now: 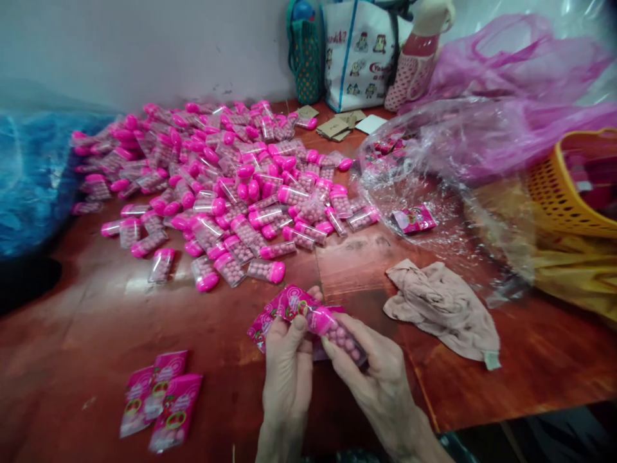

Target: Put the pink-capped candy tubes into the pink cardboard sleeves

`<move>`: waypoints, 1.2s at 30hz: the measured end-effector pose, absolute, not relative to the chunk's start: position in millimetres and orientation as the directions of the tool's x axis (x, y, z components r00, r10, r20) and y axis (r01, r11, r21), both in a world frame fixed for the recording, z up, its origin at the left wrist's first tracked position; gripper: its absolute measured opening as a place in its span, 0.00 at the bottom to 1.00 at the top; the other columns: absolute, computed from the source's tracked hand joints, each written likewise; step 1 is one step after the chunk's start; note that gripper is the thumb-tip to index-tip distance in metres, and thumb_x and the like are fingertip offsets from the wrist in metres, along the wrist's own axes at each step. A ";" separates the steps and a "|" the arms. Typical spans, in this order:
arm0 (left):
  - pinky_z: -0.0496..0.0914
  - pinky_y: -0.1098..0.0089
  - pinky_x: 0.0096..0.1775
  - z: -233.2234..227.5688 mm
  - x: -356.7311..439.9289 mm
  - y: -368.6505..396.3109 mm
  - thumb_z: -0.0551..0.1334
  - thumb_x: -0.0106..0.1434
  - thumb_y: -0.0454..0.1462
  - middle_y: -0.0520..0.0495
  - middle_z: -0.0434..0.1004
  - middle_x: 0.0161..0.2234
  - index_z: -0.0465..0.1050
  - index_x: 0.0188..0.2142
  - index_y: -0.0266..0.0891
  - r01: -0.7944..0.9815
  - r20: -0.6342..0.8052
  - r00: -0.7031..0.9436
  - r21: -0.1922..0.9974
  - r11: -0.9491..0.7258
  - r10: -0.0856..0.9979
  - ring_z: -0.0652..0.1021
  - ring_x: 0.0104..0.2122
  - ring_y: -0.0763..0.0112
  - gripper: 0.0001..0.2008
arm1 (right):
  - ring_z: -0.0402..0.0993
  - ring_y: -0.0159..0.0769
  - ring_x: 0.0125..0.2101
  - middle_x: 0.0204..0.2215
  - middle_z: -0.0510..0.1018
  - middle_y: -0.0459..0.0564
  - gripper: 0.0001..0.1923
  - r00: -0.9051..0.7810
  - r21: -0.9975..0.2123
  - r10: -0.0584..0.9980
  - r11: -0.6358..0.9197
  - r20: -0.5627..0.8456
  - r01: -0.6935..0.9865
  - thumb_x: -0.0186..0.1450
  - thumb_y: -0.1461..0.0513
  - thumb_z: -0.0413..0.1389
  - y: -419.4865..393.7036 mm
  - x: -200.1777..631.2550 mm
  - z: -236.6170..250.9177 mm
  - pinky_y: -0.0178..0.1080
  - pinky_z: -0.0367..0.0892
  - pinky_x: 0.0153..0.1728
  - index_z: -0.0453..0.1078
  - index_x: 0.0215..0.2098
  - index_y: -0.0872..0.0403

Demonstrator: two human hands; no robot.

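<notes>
My left hand (286,370) pinches a pink printed packet (284,308) at the near middle of the red-brown table (96,321). My right hand (371,370) grips a clear candy vial with a pink cap (337,331), its capped end touching the packet's mouth. A big heap of the same pink-capped vials (226,186) lies beyond the hands. Three pink packets (161,399) lie flat at the near left.
A beige cloth (446,308) lies right of the hands. A clear plastic bag (434,173) holds another pink packet (414,218). A yellow basket (569,186) sits far right, a blue bag (33,173) at left, and tote bags (357,51) stand against the wall.
</notes>
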State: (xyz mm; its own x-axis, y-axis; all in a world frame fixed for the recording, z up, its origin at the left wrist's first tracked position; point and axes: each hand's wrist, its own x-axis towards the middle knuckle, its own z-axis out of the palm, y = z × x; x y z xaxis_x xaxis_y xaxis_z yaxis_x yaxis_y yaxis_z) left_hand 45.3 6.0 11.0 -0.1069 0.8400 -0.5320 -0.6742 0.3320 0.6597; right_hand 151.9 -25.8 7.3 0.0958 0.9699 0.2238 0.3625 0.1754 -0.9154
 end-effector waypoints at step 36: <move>0.71 0.61 0.44 10.1 42.3 1.2 0.71 0.45 0.44 0.44 0.79 0.36 0.79 0.32 0.40 -0.655 -0.387 0.189 0.635 0.409 0.903 0.75 0.45 0.54 0.15 | 0.68 0.31 0.28 0.29 0.71 0.43 0.09 0.016 -0.998 0.999 0.046 0.047 0.049 0.66 0.62 0.52 -29.4 145.6 11.1 0.31 0.64 0.32 0.69 0.45 0.50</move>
